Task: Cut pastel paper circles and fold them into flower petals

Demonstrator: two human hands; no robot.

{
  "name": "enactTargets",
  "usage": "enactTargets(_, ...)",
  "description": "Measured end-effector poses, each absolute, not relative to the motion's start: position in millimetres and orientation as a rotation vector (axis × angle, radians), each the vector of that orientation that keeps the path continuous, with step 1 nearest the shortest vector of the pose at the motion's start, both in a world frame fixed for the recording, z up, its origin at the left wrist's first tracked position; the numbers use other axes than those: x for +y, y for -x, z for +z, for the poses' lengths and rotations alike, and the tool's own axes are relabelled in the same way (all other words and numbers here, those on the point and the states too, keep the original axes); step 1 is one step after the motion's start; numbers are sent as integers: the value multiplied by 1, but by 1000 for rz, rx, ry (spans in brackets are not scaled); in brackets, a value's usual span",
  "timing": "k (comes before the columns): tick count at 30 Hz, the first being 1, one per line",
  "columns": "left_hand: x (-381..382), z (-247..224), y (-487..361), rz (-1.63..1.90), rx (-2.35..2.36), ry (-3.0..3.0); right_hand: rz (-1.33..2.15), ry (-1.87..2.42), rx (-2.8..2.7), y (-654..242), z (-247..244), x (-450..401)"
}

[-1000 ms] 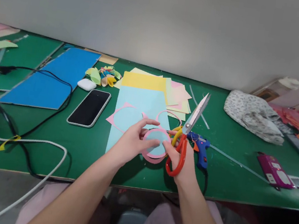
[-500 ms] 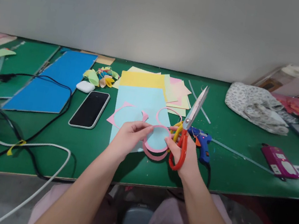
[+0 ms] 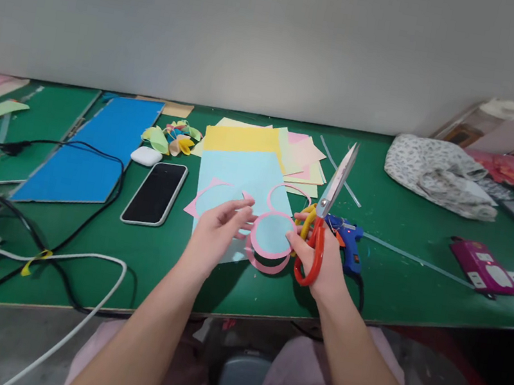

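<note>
The pink ring [image 3: 269,255] hangs over the near end of the light-blue sheet [image 3: 244,168], a second pink band [image 3: 266,269] under it. The right hand [image 3: 326,265] pinches its right edge while also carrying the scissors [image 3: 324,203]; the left hand's [image 3: 219,232] fingers curl loosely by its left edge, contact unclear. Tilting scissors could twist that pinch and crease the thin paper. Beyond, a swinging handle could knock the glue gun [image 3: 352,243].

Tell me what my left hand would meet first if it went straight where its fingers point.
Most likely the left edge of the pink paper ring that your right hand holds. Your left hand looks close to it, perhaps touching; depth is unclear.
</note>
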State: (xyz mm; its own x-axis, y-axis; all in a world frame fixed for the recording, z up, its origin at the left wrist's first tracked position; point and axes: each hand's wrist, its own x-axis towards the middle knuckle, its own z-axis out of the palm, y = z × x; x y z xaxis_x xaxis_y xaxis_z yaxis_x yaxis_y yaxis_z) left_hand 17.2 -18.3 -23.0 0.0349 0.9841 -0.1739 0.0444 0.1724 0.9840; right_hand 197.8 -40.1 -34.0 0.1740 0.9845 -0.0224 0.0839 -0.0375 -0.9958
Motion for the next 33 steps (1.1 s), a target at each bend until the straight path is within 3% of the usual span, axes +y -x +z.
enactTargets(6, -19, -29, -26, 819, 1146, -1114, 1042, 1395, -1148, -198, -33, -38)
enactTargets(23, -4, -57, -26, 1041, 1409, -1185, 1046, 1426, -1110, -204, -42, -35)
enactTargets(33, 3, -43, -2, 1586, 1545, -940, 1124, 1496, -1136, -203, -57, -34)
